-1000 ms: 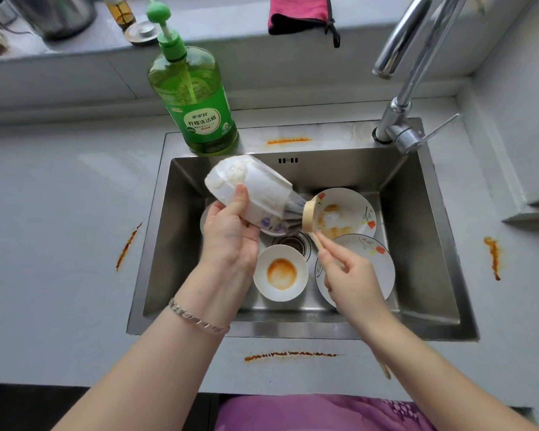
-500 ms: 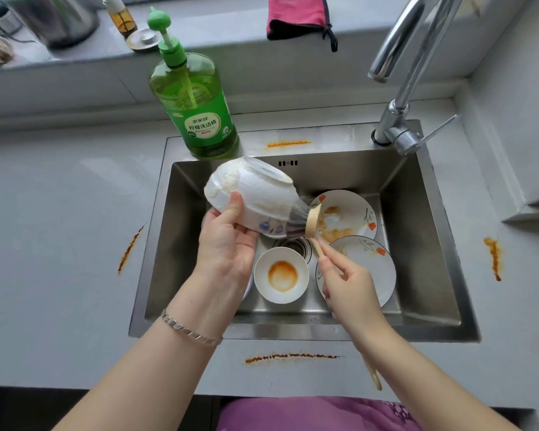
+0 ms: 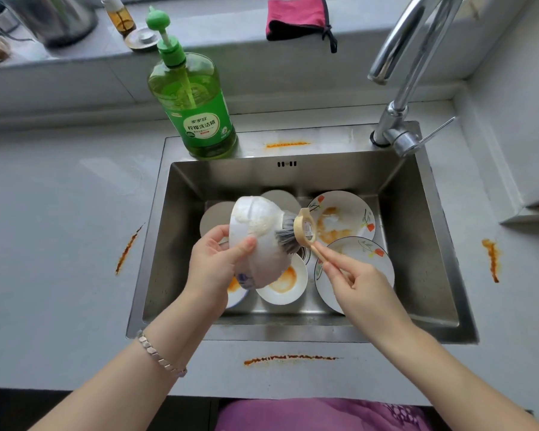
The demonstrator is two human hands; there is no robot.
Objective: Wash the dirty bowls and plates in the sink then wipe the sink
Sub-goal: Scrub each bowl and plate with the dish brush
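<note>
Four orange smears (image 3: 290, 359) around sink (image 3: 417, 244) | grey counter (image 3: 59, 213) | soap bottle (image 3: 196, 113) on rim

My left hand (image 3: 212, 269) holds a bowl (image 3: 255, 244) over the sink (image 3: 417, 244), with my right hand (image 3: 361, 287) setting the brush (image 3: 305, 227) against its right side. Beneath I see a small bowl (image 3: 290, 284), a near plate (image 3: 371, 265) to its right and a far plate (image 3: 355, 209) behind that. The soap bottle (image 3: 196, 113) stands on the back rim at left, the tap (image 3: 399, 126) at back right

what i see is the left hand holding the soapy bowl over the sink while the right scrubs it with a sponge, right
Not a sponge: the head view shows the right hand scrubbing with a wooden-handled brush. The left hand does hold the soapy bowl over the sink.
</note>
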